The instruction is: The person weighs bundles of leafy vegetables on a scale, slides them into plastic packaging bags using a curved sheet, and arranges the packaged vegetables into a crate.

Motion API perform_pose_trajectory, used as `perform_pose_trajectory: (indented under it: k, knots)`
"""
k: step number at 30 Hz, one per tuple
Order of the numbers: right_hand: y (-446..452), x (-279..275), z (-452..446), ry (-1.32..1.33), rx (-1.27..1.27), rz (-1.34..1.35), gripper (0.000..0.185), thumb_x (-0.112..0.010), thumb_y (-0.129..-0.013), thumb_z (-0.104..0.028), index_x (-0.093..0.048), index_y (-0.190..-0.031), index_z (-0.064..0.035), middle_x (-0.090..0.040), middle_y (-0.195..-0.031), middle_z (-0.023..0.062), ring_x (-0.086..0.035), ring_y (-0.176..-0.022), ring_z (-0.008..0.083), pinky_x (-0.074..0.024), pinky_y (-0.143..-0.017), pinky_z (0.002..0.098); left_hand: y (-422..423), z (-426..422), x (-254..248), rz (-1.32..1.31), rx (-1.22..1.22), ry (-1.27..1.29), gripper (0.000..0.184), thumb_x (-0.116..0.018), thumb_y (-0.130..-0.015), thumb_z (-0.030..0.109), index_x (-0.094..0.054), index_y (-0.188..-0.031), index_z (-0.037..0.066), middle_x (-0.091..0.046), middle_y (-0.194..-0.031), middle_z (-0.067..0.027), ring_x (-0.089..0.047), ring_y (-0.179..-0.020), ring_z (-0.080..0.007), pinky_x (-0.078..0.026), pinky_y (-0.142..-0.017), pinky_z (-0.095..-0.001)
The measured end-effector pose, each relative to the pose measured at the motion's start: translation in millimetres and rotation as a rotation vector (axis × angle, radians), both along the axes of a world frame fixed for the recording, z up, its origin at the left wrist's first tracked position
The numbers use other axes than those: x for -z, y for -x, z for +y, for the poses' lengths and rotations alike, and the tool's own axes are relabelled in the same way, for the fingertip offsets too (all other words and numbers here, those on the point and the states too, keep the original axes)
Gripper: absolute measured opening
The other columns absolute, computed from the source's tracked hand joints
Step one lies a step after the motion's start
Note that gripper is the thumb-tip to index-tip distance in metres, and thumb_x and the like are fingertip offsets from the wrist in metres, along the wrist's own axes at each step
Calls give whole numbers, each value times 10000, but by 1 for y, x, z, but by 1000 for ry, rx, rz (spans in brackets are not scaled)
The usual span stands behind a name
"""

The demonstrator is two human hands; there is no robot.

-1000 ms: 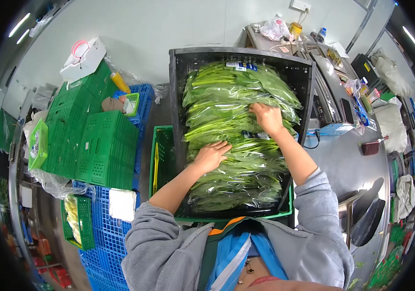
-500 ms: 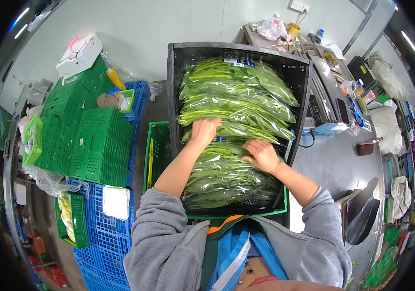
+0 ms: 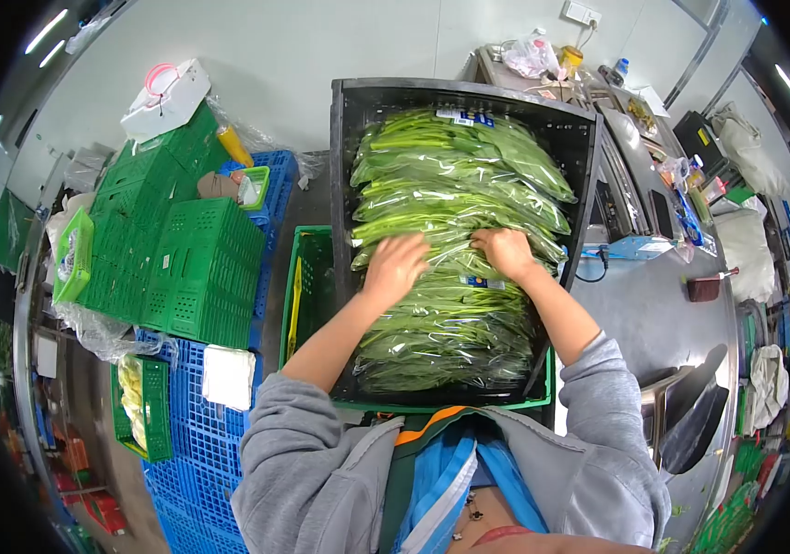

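Clear plastic bags of leafy greens (image 3: 450, 342) lie overlapping in rows inside a black crate (image 3: 344, 185). My left hand (image 3: 398, 265) rests on the left part of a bag in the middle of the crate, its fingers stretched out over the plastic. Toward the right of that same row, my right hand (image 3: 506, 252) has its fingers bent into the plastic of a bag of greens; the fingertips are partly hidden. A blue-and-white label (image 3: 483, 283) shows on a bag just below the right hand, and another label (image 3: 465, 118) is on the farthest bag.
Beneath the black crate is a green crate (image 3: 295, 242). Stacked green crates (image 3: 201, 268) and a blue pallet (image 3: 194, 434) stand at left. On the right, a metal table (image 3: 644, 323) carries a dark-red-headed brush (image 3: 704, 288) and a black scoop-like object (image 3: 695, 429).
My right hand has moved away from me, up to the middle row. My left hand has come slightly nearer and its fingers have spread. The near label now shows farther right.
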State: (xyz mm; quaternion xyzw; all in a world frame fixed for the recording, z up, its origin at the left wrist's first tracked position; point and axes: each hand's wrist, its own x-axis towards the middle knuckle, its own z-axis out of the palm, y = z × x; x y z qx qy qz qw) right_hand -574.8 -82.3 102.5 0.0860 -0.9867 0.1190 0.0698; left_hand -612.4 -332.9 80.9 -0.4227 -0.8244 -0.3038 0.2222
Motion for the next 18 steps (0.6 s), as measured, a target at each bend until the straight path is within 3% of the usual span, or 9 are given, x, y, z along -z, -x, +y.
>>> perform_pose_trajectory:
  k: [2,5,7,10,12,13,14,16,18]
  knots:
    - [3,-1,4,7,-16,-42,178,-528,-856,-244,-641,-944,-138,-656,-831,143,-632,-753,327,-489,-652,431,-31,-17,16,3,209,131,323,-682,-742,243,-619,-1021,94,-587,-1128,-77,-515,-1095,-233,-388,-914,-397]
    - [5,-7,4,4,-33,-105,215,-531,-862,-289,-649,-959,-138,-655,-836,147,-626,-775,335,-484,-668,438,-60,-27,18,-119,252,230,319,-681,-737,259,-624,-1006,96,-592,-1117,-66,-508,-1099,-239,-383,-921,-383]
    - [2,-8,3,13,-43,-101,219,-528,-864,-293,-648,-956,-135,-655,-841,149,-625,-784,332,-484,-672,435,-51,-29,33,-66,-6,163,307,-686,-736,249,-624,-992,91,-618,-1041,-68,-548,-1011,-222,-418,-846,-366]
    - [-10,-15,-1,14,-44,-129,191,-556,-850,-253,-640,-948,-112,-652,-851,135,-623,-782,324,-484,-684,433,-24,-17,41,-117,-44,65,265,-679,-736,257,-642,-952,109,-660,-891,-71,-622,-850,-264,-475,-751,-387]
    - [-34,-22,-11,45,-137,128,158,-602,-807,-172,-628,-938,-88,-633,-823,110,-617,-731,311,-484,-676,422,-5,-5,31,-170,-125,89,254,-681,-739,261,-641,-946,118,-658,-847,-77,-627,-793,-271,-481,-695,-390]
    - [-48,-32,-15,49,-287,423,186,-622,-742,-76,-618,-928,-79,-607,-793,81,-604,-666,283,-489,-618,396,2,0,27,-227,-204,112,244,-682,-741,264,-641,-939,127,-656,-803,-84,-631,-736,-278,-486,-640,-394]
    - [-64,-22,-12,60,-327,483,209,-613,-703,-41,-616,-909,-78,-606,-778,80,-602,-670,256,-486,-582,362,6,3,25,-230,-208,105,244,-682,-741,264,-641,-939,127,-656,-803,-84,-631,-736,-278,-486,-640,-394]
    - [-103,4,-16,125,-346,253,265,-639,-692,-46,-621,-955,-73,-625,-826,98,-616,-751,256,-505,-653,354,8,7,22,-284,-268,149,226,-677,-752,283,-641,-918,135,-647,-780,-92,-627,-712,-282,-479,-607,-392]
    - [-119,30,-32,229,-355,271,307,-690,-697,-115,-620,-991,-61,-638,-878,110,-623,-801,284,-515,-710,363,8,9,22,-306,-268,147,230,-671,-759,302,-643,-918,138,-651,-795,-95,-629,-717,-281,-477,-608,-390]
